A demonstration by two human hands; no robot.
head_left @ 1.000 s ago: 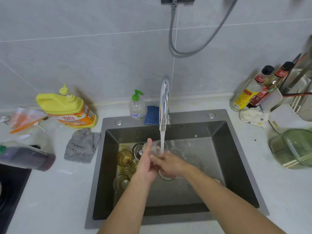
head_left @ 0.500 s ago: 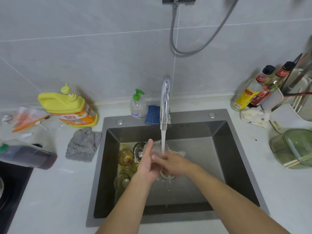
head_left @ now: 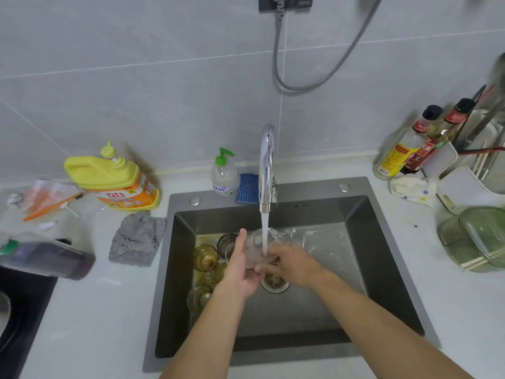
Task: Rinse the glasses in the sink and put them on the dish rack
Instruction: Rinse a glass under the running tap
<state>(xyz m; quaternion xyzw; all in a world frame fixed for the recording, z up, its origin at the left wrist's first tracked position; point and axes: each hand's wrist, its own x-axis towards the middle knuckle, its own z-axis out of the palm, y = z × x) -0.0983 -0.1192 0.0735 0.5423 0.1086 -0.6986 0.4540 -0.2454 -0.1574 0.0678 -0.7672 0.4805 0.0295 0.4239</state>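
- A person's two bare arms reach up from the bottom of the frame into the grey sink
- The left hand is wrapped round a clear glass, with the thumb pointing up along its side
- The right hand has its fingers curled on the lower end of the same glass, so both hands hold it
- The clear glass is in the middle of the frame, tipped on its side, above the drain
- Water runs down from the shiny tap and hits the glass, and drops splash to the right
- More glasses sit in the left part of the sink: a yellow-brown glass, a dark glass just behind it, and another glass nearer the bottom
- On the left of the frame are a big yellow jug and a grey cloth
- Behind the sink are a small soap bottle with a green pump and a blue sponge, just beside the tap
- On the right are tall sauce bottles and a green glass bowl
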